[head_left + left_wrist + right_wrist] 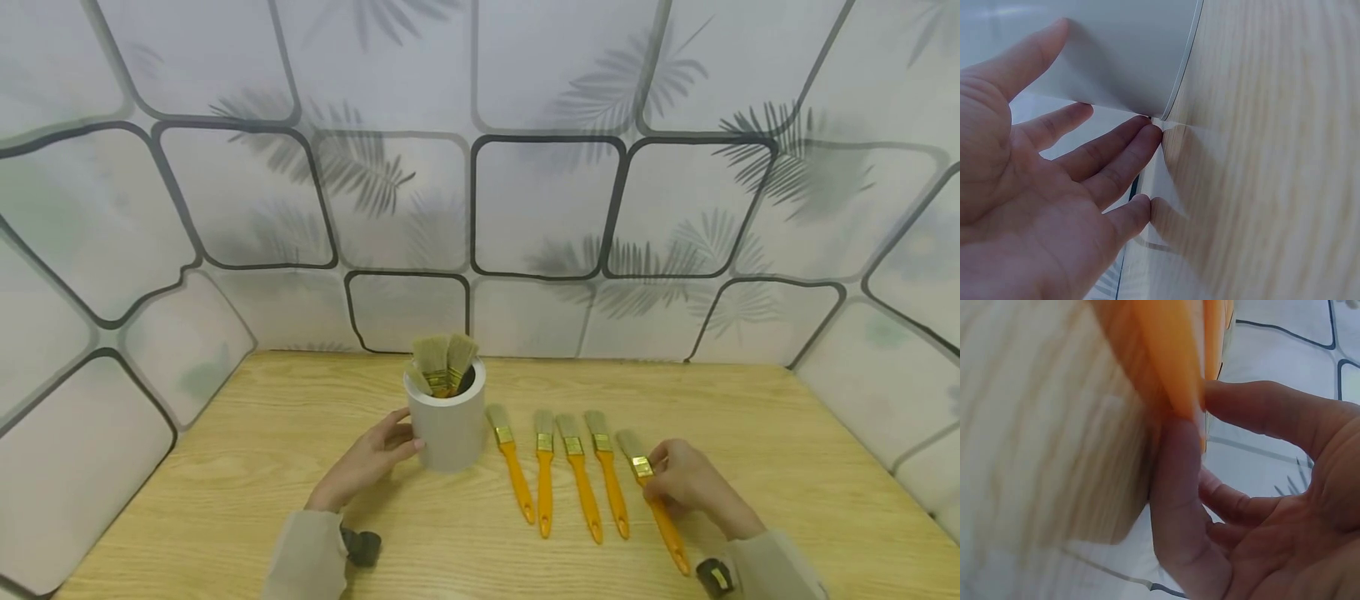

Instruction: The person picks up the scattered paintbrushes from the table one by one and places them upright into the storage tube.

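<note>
A pale wall patterned with dark rounded outlines and grey leaves rises behind the wooden bench. A person's light sleeves reach in from the near side. The left hand is at the left of a white cup, fingers spread and fairly straight, thumb touching its side. The right hand pinches the orange handle of the end brush between thumb and forefinger; whether that brush is off the wood I can't tell. Four loose brushes lie in a row between the cup and the right hand, bristles toward the wall, the leftmost just beside the cup. Upright in the cup stand more brushes, bristles up. A small dark device sits at the left wrist.
</note>
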The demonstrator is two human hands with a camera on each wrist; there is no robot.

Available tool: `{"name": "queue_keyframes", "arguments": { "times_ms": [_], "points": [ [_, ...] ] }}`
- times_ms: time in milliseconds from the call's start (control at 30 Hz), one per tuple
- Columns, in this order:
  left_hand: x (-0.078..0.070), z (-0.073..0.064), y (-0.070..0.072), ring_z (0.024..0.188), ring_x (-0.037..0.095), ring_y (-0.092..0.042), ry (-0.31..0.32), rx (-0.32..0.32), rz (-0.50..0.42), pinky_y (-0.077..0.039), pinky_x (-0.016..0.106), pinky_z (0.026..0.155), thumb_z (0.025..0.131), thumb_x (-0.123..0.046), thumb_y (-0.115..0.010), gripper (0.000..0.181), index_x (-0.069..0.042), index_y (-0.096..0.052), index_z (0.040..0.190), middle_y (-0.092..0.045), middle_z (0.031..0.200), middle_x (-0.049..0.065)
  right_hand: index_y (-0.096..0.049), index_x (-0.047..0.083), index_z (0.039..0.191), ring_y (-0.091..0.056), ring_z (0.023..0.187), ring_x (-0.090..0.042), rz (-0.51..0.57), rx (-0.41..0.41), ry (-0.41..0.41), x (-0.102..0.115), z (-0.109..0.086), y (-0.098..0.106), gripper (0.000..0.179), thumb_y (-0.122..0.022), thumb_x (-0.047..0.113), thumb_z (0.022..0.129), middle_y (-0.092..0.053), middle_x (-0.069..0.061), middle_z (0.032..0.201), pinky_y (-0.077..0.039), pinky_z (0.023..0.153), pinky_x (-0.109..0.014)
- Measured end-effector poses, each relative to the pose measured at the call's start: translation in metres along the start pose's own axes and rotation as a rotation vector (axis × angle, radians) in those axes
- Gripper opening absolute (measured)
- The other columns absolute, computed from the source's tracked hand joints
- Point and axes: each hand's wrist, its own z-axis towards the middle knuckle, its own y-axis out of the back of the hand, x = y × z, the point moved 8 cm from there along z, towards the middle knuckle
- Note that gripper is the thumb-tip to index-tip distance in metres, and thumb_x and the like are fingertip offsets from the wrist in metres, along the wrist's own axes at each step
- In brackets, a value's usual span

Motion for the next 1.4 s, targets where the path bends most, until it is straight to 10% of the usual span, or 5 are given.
{"name": "queue_keyframes", "arguments": {
  "times_ms": [733,1167,1400],
  "points": [
    [0.001,0.001,0.000,0.137,0.046,-0.044,-0.006,0.002,-0.014,-0.038,0.065,0.106,0.102,-0.026,-0.065,0.069,0.000,-0.031,0.156,-0.045,0.148,0.031,-0.035,-0.024,0.140,-0.066,0.073,-0.019,0.394,0.038,0.050,-0.006,0.009,0.015,0.058,-0.065,-0.008,0.093,-0.065,-0.015,0.101,-0.062,0.062,-0.038],
    [0.002,0.002,0.001,0.137,0.046,-0.044,-0.007,-0.007,-0.012,-0.037,0.065,0.107,0.101,-0.026,-0.066,0.070,0.000,-0.031,0.156,-0.046,0.148,0.031,-0.026,-0.016,0.150,-0.069,0.079,-0.012,0.632,-0.078,0.012,-0.002,0.012,0.023,0.062,-0.060,-0.004,0.099,-0.067,-0.001,0.097,-0.061,0.073,-0.034],
    [0.002,0.001,0.001,0.137,0.046,-0.044,-0.002,-0.008,-0.011,-0.037,0.065,0.107,0.101,-0.027,-0.066,0.071,0.000,-0.030,0.157,-0.045,0.149,0.030,-0.045,-0.005,0.138,-0.070,0.080,-0.011,0.800,-0.161,0.024,0.005,0.011,0.031,0.041,-0.060,-0.004,0.099,-0.068,0.004,0.089,-0.061,0.075,-0.032]
  ]
}}
